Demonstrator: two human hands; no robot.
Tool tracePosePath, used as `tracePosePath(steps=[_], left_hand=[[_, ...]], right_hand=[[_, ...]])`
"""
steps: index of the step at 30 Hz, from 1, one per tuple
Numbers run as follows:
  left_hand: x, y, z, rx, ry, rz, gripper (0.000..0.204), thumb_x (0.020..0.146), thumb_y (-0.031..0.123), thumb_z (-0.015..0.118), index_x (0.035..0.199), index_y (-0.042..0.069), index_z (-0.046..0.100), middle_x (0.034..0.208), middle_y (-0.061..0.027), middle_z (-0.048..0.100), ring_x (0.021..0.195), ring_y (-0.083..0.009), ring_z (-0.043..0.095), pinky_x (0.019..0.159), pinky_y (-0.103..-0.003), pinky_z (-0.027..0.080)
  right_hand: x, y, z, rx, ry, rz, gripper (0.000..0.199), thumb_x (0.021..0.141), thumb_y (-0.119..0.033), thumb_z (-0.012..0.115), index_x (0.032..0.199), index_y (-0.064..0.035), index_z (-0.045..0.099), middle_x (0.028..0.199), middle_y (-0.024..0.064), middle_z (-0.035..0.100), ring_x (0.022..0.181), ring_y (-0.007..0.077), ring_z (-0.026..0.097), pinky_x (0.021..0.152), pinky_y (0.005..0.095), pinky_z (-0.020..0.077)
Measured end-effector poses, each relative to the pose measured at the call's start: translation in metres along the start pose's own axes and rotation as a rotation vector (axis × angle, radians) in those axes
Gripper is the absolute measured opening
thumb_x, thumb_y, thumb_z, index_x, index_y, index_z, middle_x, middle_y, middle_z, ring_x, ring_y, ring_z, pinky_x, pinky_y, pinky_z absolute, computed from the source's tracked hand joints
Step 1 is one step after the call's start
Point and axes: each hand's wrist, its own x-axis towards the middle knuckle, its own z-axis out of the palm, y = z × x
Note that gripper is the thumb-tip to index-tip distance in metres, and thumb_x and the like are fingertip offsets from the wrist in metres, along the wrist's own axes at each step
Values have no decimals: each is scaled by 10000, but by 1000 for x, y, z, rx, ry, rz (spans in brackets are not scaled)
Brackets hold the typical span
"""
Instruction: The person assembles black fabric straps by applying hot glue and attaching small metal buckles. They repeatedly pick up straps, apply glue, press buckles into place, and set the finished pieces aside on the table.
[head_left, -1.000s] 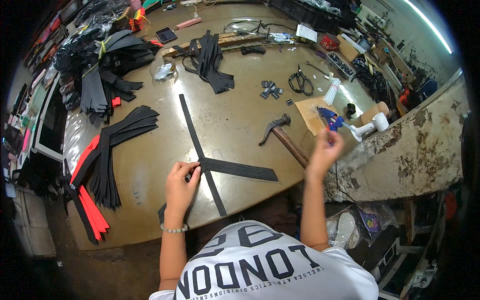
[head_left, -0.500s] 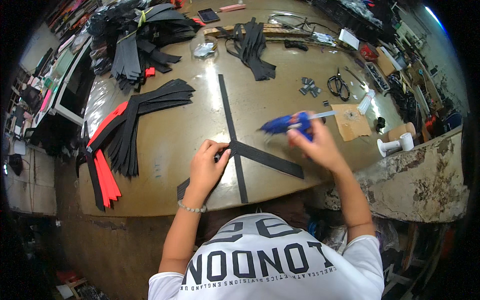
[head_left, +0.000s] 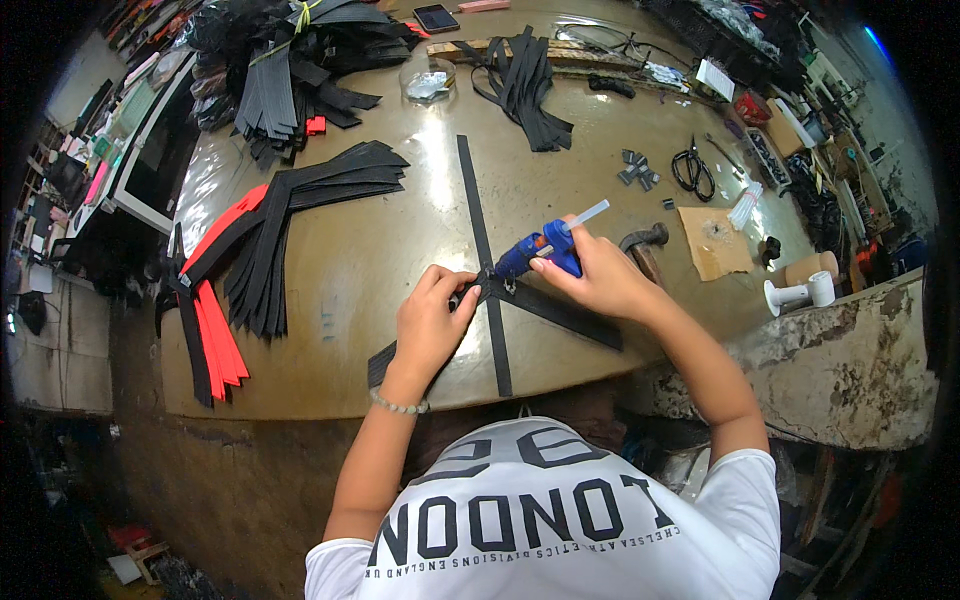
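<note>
Two long black strips lie crossed on the brown worktable (head_left: 380, 250): one strip (head_left: 476, 220) runs away from me, the other strip (head_left: 560, 315) slants to the right. My left hand (head_left: 432, 322) presses on the crossing with its fingertips. My right hand (head_left: 590, 275) grips a blue glue gun (head_left: 535, 250), its nozzle pointing down-left at the crossing and a white glue stick poking out of its back end.
A fan of black and red strips (head_left: 270, 250) lies at the left, more black strips (head_left: 290, 70) at the back. A hammer (head_left: 645, 245), scissors (head_left: 690, 168), cardboard piece (head_left: 715, 243) and white roll (head_left: 800, 292) sit at the right.
My right hand picked up the glue gun from the right side and brought it to the strip crossing. My left hand stayed on the crossing. The view tilted closer.
</note>
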Motion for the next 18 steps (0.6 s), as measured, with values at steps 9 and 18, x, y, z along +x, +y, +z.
tracePosePath(steps=[9,18], left_hand=[[0,-1,-1,30,-41,-12,166,841,179,703,972,76,711,884,-70,623,758,-229,636,680,-334,508],[-1,2,-1,-36,-17,42,150,845,130,703,968,46,714,864,-107,633,762,-243,624,677,-333,491]], right_hand=[[-40,-5,-3,231,-243,20,452,913,-430,626,1124,-34,577,822,172,672,756,331,666,714,388,507],[-109,130,-64,-211,1012,680,485,962,-434,538,1072,35,594,939,267,670,880,416,655,783,464,504]])
